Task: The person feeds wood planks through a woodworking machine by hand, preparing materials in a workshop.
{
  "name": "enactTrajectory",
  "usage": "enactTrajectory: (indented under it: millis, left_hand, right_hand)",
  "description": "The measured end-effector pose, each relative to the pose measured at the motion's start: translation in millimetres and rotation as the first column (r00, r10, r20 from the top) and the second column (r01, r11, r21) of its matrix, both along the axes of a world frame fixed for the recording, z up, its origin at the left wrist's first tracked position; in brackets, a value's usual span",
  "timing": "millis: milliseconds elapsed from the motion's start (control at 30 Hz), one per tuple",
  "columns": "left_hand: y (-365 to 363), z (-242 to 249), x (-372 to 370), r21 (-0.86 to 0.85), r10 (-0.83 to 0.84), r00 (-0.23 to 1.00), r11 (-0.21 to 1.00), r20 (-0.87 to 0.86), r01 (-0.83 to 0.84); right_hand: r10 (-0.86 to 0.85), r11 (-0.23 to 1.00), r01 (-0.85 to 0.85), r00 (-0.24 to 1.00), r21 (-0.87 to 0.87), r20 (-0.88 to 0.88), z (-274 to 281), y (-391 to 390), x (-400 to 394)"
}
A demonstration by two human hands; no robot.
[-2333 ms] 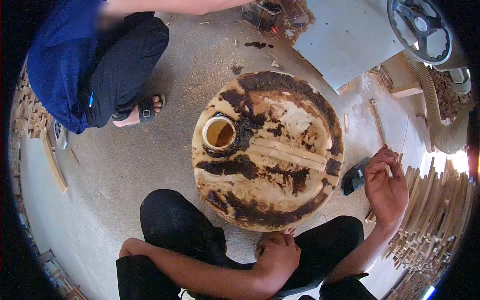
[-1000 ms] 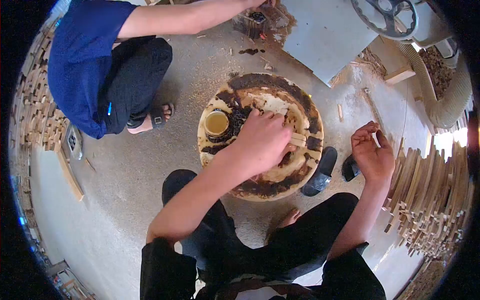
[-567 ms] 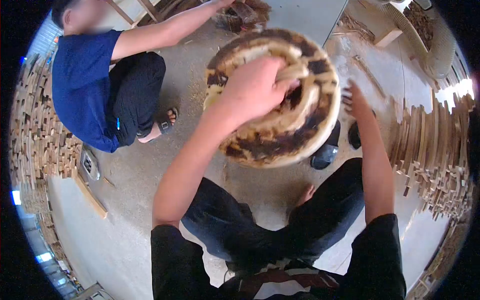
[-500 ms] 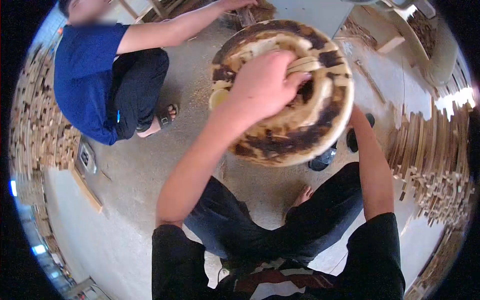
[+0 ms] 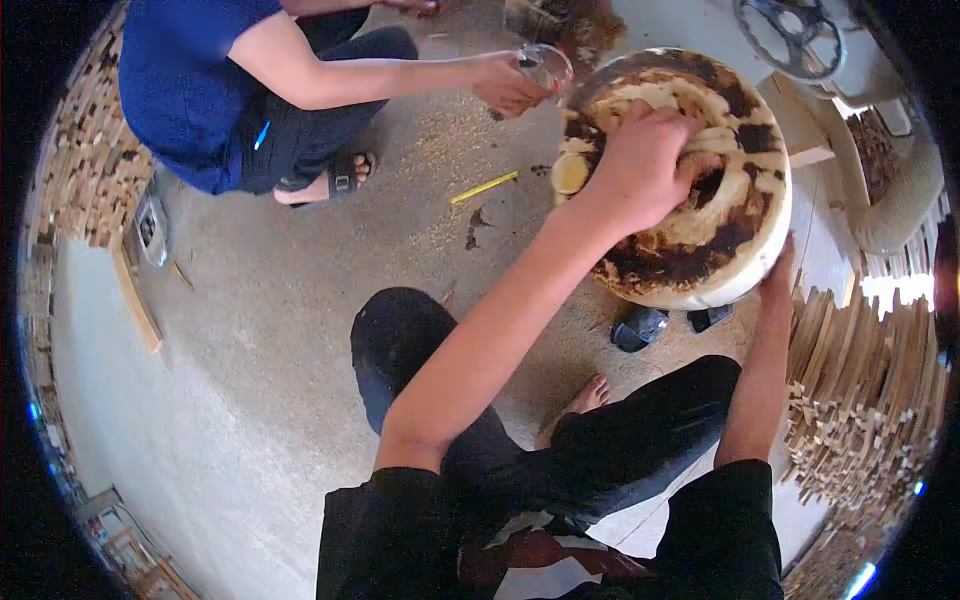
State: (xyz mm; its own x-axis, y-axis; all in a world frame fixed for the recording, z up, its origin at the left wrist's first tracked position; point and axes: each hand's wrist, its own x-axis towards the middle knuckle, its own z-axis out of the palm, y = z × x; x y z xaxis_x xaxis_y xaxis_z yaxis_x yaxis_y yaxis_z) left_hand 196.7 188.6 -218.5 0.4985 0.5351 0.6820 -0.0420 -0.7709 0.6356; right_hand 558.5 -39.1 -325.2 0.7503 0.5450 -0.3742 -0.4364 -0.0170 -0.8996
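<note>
A thick round wheel-like piece [image 5: 680,265], cream with dark brown stains and a recessed middle, is tilted up in front of me. My left hand [image 5: 645,165] is closed on the raised bar across its centre, with the fingertips partly inside the recess. Against the lower right of its rim is my right hand [image 5: 778,270], holding the side; its fingers are mostly hidden behind the piece. A round pale yellow knob or cap [image 5: 571,173] sits on the piece's left edge.
At the left a person in a blue shirt [image 5: 190,90] crouches, a hand [image 5: 505,85] holding a clear round thing [image 5: 546,68]. A yellow strip [image 5: 485,187] lies on the dusty floor. Black sandals [image 5: 638,328] are below the piece. Stacked wood strips [image 5: 860,380] stand right; a handwheel machine [image 5: 795,35] is behind.
The round piece has moved right with both my hands on it, and my view has shifted. The other person's arm has come lower, now with the clear round thing in hand.
</note>
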Motion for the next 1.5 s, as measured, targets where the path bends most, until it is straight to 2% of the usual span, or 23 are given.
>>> enactTrajectory:
  millis: [133, 167, 233, 300, 367, 400, 433, 467, 500, 600, 700, 767, 833, 900, 967, 1033, 1100, 1200, 1300, 1500]
  left_hand:
    - [8.2, -25.2, -16.4, 0.069, 0.011, 0.995, 0.998, -0.103, -0.003]
    - [9.8, -30.3, -17.7, 0.055, 0.021, 0.995, 0.998, -0.099, -0.016]
    - [9.4, -37.5, -16.6, -0.016, -0.003, 0.990, 1.000, -0.141, 0.001]
    - [7.0, -42.7, -11.0, -0.032, 0.028, 0.996, 0.999, -0.085, -0.031]
    - [5.5, -42.0, -5.3, 0.062, 0.094, 0.984, 0.994, -0.152, -0.085]
    - [3.2, -40.9, -2.6, 0.034, 0.078, 0.990, 0.997, -0.118, -0.074]
    - [0.4, -40.9, 1.6, 0.058, 0.158, 0.984, 0.986, -0.084, -0.153]
    - [-1.0, -36.7, -0.4, 0.045, 0.176, 0.979, 0.984, -0.106, -0.172]
    - [-0.5, -32.3, -1.5, 0.029, 0.195, 0.973, 0.981, -0.125, -0.193]
    - [2.5, -32.4, -3.2, 0.010, 0.228, 0.963, 0.973, -0.147, -0.229]
    - [4.5, -40.0, -3.2, -0.067, 0.209, 0.972, 0.974, -0.108, -0.217]
    - [4.1, -51.1, 0.2, -0.068, 0.259, 0.965, 0.963, -0.049, -0.262]
    - [4.6, -58.4, -1.4, -0.036, 0.293, 0.956, 0.956, 0.001, -0.293]
    - [4.5, -62.0, -3.8, -0.055, 0.302, 0.952, 0.952, 0.048, -0.300]
    - [4.5, -65.1, -7.2, -0.070, 0.304, 0.948, 0.952, 0.092, -0.299]
    - [4.0, -65.7, -8.9, -0.085, 0.301, 0.946, 0.953, 0.119, -0.292]
    - [3.3, -68.1, -8.9, -0.092, 0.305, 0.945, 0.951, 0.119, -0.296]
    - [3.9, -71.1, -14.2, -0.078, 0.331, 0.934, 0.943, 0.133, -0.323]
    - [2.3, -75.1, -15.6, -0.068, 0.355, 0.918, 0.935, 0.179, -0.348]
    - [-2.3, -85.0, -23.3, -0.065, 0.356, 0.904, 0.934, 0.237, -0.351]
  right_hand:
    - [-0.250, 0.966, 0.254, 0.966, -0.047, 0.070, 33.1, -1.0, 0.3]
    - [-0.324, 0.937, 0.331, 0.943, -0.112, 0.077, 48.6, 3.1, -17.7]
    - [-0.332, 0.927, 0.350, 0.933, -0.136, 0.140, 53.5, -5.6, -8.0]
    - [-0.339, 0.922, 0.361, 0.927, -0.143, 0.159, 59.1, -9.7, -10.7]
    - [-0.349, 0.915, 0.375, 0.921, -0.149, 0.173, 69.3, 1.2, -27.9]
    - [-0.360, 0.916, 0.390, 0.903, -0.096, 0.234, 76.1, 7.8, -44.5]
    - [-0.370, 0.916, 0.398, 0.882, -0.042, 0.293, 79.4, 15.4, -58.5]
    - [-0.381, 0.906, 0.417, 0.880, -0.076, 0.284, 87.6, 22.1, -63.8]
    - [-0.343, 0.926, 0.375, 0.885, -0.047, 0.316, 91.8, 26.5, -71.7]
    - [-0.247, 0.966, 0.258, 0.871, 0.034, 0.424, 80.3, 11.6, -20.0]
    - [-0.269, 0.948, 0.317, 0.806, -0.002, 0.527, 98.2, 36.0, -50.6]
    - [-0.285, 0.948, 0.318, 0.827, 0.015, 0.485, 102.7, 30.5, -35.0]
    - [-0.421, 0.882, 0.470, 0.805, -0.018, 0.418, 107.5, 27.8, -30.5]
    - [-0.402, 0.894, 0.447, 0.805, -0.001, 0.435, 112.6, 29.7, -34.9]
    - [-0.362, 0.902, 0.432, 0.770, -0.012, 0.526, 116.7, 32.9, -44.6]
    - [-0.375, 0.897, 0.441, 0.783, -0.018, 0.496, 123.8, 41.2, -61.2]
    - [-0.441, 0.852, 0.523, 0.692, 0.023, 0.571, 128.7, 54.4, -87.7]
    - [-0.452, 0.829, 0.559, 0.679, -0.008, 0.578, 141.6, 77.5, -138.6]
    - [-0.443, 0.856, 0.513, 0.671, 0.059, 0.595, 142.4, 66.5, -119.8]
    - [-0.465, 0.842, 0.537, 0.660, 0.062, 0.590, 159.1, 73.1, -135.8]
